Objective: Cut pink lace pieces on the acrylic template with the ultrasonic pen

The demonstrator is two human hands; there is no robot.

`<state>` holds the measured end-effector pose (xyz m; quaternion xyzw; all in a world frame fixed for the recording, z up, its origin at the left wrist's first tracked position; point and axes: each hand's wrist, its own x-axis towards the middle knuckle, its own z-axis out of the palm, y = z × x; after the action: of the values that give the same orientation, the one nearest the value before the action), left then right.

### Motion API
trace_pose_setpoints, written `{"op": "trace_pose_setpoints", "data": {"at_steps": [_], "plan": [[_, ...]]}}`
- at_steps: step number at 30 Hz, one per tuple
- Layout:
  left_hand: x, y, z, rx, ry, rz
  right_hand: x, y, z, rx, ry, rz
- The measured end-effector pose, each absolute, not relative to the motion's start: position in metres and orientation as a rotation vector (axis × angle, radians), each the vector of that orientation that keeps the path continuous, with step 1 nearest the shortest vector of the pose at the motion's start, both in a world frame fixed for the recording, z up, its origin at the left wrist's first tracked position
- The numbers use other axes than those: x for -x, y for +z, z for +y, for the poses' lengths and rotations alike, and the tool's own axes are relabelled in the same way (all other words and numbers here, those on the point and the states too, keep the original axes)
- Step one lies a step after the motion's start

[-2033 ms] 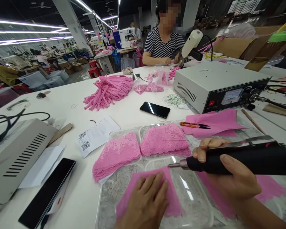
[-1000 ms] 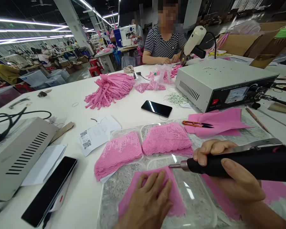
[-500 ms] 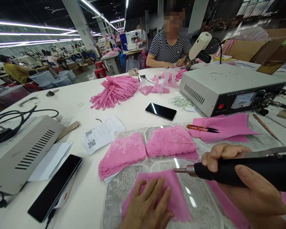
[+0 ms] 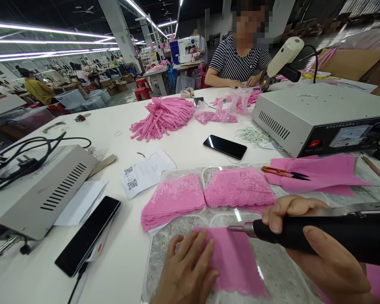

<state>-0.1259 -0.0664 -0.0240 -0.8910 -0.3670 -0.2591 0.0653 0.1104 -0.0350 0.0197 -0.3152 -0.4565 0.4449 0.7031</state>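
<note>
L hand [image 4: 185,272] flat on pink fabric [image 4: 237,264]; R hand [image 4: 316,249] grips black tool [image 4: 319,236], tip seemingly touching.

A long white table [image 4: 183,145] carries everything. At its left end sits a grey vented machine box [image 4: 47,190], with white papers [image 4: 80,202] and a black phone [image 4: 88,234] just beside it. A sheet with QR codes [image 4: 147,171] lies near the middle. Beyond it are a heap of pink strips [image 4: 163,116] and clear bags of pink pieces [image 4: 221,110]. A second phone [image 4: 224,147] lies near some white loops [image 4: 253,136]. A second grey machine [image 4: 319,112] stands on the right. A clear plastic tray [image 4: 160,253] sits at the near edge, and a flat pink cloth [image 4: 329,171] lies to its right.
</note>
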Motion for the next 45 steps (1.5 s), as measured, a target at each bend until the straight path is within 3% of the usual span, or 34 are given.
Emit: {"op": "trace_pose_setpoints", "data": {"at_steps": [45], "plan": [[0.133,-0.028,-0.072,2.641,-0.826,-1.228,-0.073,0.030,-0.030,0.720,1.004,-1.191]]}}
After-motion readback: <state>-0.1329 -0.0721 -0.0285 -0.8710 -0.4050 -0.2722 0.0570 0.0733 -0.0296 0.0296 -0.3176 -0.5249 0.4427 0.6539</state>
